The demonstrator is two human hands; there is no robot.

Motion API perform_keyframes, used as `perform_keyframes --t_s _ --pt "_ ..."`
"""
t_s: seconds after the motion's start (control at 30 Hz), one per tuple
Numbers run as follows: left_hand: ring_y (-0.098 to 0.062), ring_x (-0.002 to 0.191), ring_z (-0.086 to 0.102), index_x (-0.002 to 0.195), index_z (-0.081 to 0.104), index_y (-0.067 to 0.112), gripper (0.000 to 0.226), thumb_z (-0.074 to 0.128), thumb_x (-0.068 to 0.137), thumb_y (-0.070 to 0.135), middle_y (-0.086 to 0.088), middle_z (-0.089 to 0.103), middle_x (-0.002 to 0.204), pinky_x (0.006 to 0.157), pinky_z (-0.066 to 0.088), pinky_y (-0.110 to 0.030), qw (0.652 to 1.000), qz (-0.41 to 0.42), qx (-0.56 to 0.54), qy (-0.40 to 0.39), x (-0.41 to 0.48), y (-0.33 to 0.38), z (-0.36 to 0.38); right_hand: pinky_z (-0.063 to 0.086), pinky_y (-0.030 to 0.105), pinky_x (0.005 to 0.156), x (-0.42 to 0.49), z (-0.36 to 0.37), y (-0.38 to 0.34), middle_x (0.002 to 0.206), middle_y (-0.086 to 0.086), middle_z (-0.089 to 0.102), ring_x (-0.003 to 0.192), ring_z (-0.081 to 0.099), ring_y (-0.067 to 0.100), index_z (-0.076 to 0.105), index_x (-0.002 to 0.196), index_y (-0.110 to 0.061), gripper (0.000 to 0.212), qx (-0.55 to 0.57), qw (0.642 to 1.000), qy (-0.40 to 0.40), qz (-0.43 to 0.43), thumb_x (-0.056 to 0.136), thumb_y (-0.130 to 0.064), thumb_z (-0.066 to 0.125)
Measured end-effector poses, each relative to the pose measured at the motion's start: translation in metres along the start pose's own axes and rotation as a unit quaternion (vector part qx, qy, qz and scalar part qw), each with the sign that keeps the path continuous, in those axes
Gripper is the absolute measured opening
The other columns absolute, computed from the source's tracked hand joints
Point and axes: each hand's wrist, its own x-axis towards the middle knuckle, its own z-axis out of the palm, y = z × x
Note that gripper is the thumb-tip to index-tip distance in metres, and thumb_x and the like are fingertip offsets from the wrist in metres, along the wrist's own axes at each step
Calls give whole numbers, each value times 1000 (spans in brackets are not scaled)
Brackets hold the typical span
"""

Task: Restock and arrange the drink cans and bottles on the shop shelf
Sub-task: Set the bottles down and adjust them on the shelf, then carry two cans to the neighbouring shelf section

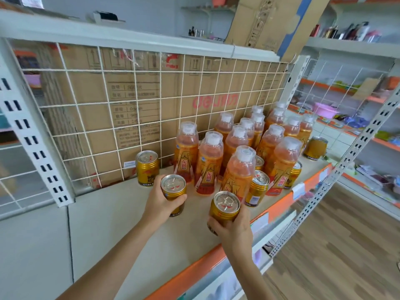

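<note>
Left grip: the left hand (161, 204) curls its fingers and thumb round the wall of a gold can (173, 188). The lid is up and left uncovered, probably so the can goes down upright.
Left can's seat: its base is low over the shelf board (104, 217); I cannot tell whether it is touching.
Right grip: the right hand (234, 231) wraps the lower body of a second gold can (226, 205) from below and holds it clear of the board, lid up.
Between the grips: bare board, a likely spot for a front row.
Just beyond the left grip: a lone can (147, 167) stands upright against the wire grid (104, 109), perhaps the start of a can column.
Just beyond the right grip: the orange bottles (238, 144) stand capped in rows running back to the grid. Tall stock sits behind, so short cans in front would stay visible.
Strays: loose cans (259, 188) are wedged among and beside the bottles, unsorted and probably due to be moved.
Near edge: the orange price strip (279, 205) runs under the right wrist.
Progress: mid-sorting, by my reading.
</note>
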Motion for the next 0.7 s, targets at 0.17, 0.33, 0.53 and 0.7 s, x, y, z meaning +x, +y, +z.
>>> perform_keyframes --t_s 0.17,0.33,0.53,0.7 --pt "-5 95 56 113 45 20 59 80 68 4 12 58 102 85 42 -24 1000 -19 -6 22 -34 2 -21 41 24 76 -4 -6 0 115 -4 55 101 53 14 42 126 -19 79 17 997 -74 -25 61 -31 85" --pt "-8 96 55 114 43 22 61 80 68 7 10 56 104 82 43 -22 996 -31 22 85 -82 5 -48 40 21 81 -22 -1 -11 108 -7 50 102 51 13 35 113 -30 72 57 986 -151 -49 62 -25 85" --pt "-2 88 58 109 45 23 58 78 68 -3 2 58 99 79 46 -21 974 -27 35 223 -150 18 -86 46 26 83 -56 13 -34 109 -4 56 100 56 15 42 112 -26 68 112 961 -232 -100 60 -19 86" --pt "11 83 55 112 45 23 66 85 61 13 12 56 97 70 40 -4 932 9 42 359 -213 49 -126 45 19 82 -95 13 -59 110 -14 55 101 55 4 44 119 -27 71 220 934 -267 -92 62 -18 86"
